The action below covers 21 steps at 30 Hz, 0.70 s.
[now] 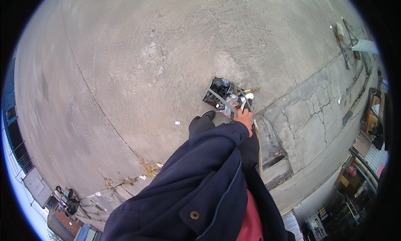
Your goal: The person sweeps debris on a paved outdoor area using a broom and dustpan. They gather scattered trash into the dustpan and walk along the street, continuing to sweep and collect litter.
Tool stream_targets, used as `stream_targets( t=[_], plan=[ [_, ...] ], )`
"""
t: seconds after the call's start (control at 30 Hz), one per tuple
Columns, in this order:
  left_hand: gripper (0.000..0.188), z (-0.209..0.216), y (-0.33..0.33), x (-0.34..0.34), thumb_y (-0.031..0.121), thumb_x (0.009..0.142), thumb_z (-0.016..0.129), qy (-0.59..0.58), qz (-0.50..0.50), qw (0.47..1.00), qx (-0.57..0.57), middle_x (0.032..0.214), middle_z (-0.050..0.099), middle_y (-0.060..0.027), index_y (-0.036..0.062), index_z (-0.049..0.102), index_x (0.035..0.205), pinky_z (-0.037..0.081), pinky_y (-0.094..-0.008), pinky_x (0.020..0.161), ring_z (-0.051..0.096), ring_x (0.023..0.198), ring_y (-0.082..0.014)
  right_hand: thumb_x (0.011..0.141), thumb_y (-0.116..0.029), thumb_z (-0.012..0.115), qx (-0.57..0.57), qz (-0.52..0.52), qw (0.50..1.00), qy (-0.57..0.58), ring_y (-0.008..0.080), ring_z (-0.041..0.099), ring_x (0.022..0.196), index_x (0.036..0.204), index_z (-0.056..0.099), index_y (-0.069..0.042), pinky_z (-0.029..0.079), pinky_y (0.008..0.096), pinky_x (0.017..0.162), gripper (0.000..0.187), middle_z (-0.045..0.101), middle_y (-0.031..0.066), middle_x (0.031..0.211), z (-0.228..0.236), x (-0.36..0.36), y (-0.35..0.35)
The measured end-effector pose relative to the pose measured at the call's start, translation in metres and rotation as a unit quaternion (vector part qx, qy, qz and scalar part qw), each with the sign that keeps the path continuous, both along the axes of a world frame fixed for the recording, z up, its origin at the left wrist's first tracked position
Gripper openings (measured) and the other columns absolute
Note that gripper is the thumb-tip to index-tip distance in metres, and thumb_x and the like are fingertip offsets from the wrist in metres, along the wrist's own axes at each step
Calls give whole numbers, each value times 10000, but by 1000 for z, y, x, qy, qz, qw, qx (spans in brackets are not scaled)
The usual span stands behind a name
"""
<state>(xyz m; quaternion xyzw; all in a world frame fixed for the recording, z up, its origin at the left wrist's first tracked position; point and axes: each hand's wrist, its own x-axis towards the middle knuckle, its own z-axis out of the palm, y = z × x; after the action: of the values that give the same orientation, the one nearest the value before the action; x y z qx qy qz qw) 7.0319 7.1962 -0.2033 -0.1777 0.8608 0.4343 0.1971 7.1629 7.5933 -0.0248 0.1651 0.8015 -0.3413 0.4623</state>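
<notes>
My left hand (245,119) reaches across in front of me from a dark blue sleeve. Its fingers are closed where the grey strips of a handle (225,102) come together. Those strips run up from an open, dark-sided container (207,95) just past my shoes. Crumpled black plastic (222,87) fills its far part, and a clear plastic bag (230,103) with mixed litter lies nearer my hand. A yellowish stick-like piece (252,90) pokes out at the right. No part of my right hand shows; only its dark sleeve side is seen at the lower edge.
Grey concrete spreads all round, with a cracked raised slab (309,107) on the right and a recess (275,159) in its near edge. A white scrap (177,123) and dry grass (149,168) lie to the left. Stacked clutter (374,116) lines the far right.
</notes>
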Motion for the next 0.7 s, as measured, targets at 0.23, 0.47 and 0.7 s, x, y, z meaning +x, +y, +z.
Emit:
stream_targets(
  t=[0.23, 0.47, 0.7],
  plan=[
    [543, 6, -10, 4, 152, 625, 731, 4, 4, 1000, 26, 1177, 430, -153, 42, 506, 1107, 439, -559, 899, 383, 1200, -407, 797, -112, 733, 47, 11, 999, 15, 199, 567, 1122, 1376, 402, 98, 427, 290, 977, 700, 606, 203, 1208, 12, -34, 2],
    [510, 2, 2, 2, 152, 626, 748, 16, 27, 999, -16, 1172, 444, -114, 84, 543, 1088, 449, -532, 852, 399, 1193, -393, 785, -55, 696, 87, 66, 993, 33, 224, 569, 1135, 1383, 374, 111, 444, 299, 962, 699, 590, 228, 1228, 15, -73, 4],
    [594, -6, 6, -1, 170, 647, 752, -13, 12, 1000, 11, 1226, 410, -150, 76, 506, 1179, 427, -547, 879, 362, 1214, -399, 789, 3, 669, 92, 88, 992, 16, 206, 594, 1063, 1375, 386, 111, 474, 290, 902, 660, 591, 204, 1219, 30, -80, -22]
  ],
)
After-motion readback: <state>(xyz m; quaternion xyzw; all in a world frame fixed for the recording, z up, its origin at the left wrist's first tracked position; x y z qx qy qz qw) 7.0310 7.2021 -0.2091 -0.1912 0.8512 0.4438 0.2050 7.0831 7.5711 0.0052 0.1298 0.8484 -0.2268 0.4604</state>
